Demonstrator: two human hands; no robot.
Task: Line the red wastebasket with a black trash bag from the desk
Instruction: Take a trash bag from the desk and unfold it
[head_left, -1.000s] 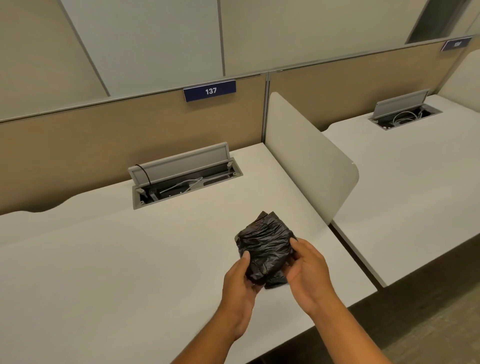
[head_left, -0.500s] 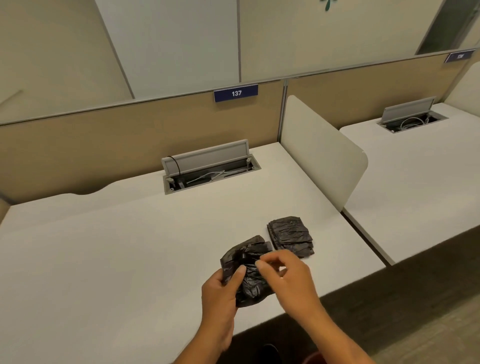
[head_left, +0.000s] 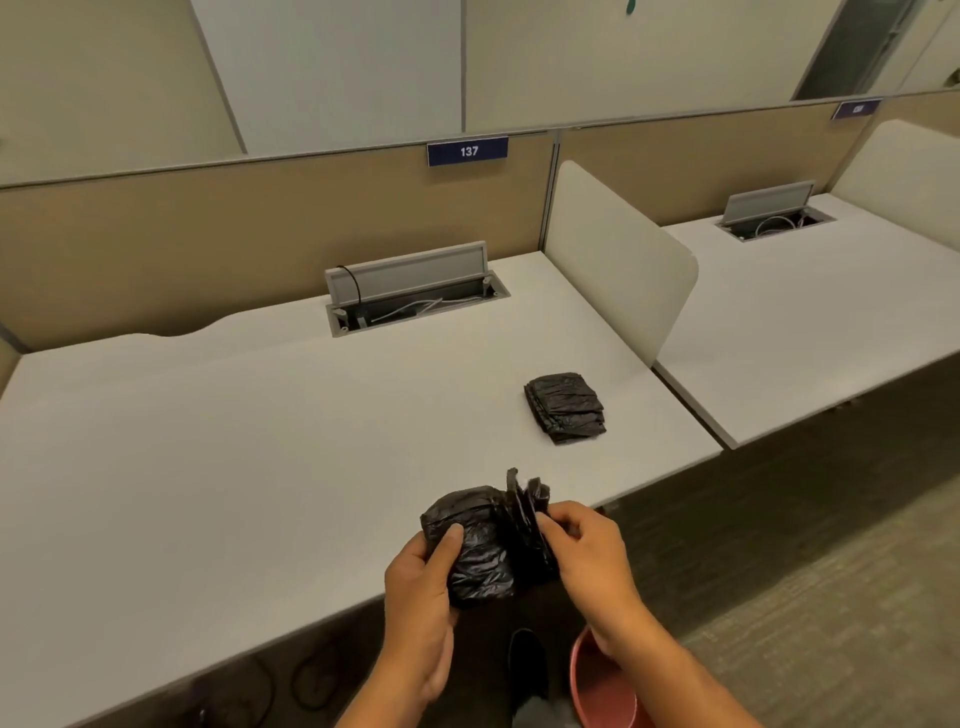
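Note:
A crumpled black trash bag (head_left: 483, 545) is held over the front edge of the white desk (head_left: 249, 441). My left hand (head_left: 423, 577) grips its left side with the thumb on top. My right hand (head_left: 587, 545) pinches its right folds, which stick up a little. A second stack of folded black bags (head_left: 565, 408) lies flat on the desk, farther back and to the right, apart from both hands. The red wastebasket (head_left: 597, 686) stands on the floor below my right forearm, and only part of its rim and inside shows.
An open cable tray (head_left: 415, 301) with a raised grey lid sits at the back of the desk. A white divider panel (head_left: 618, 260) separates a neighbouring desk (head_left: 810, 312) on the right. A dark shoe (head_left: 527, 670) and cables are on the floor under the desk.
The bundle was split: one folded stack now lies on the desk. Both hands have drawn the other bag back toward me, past the desk edge, and the wastebasket has come into view.

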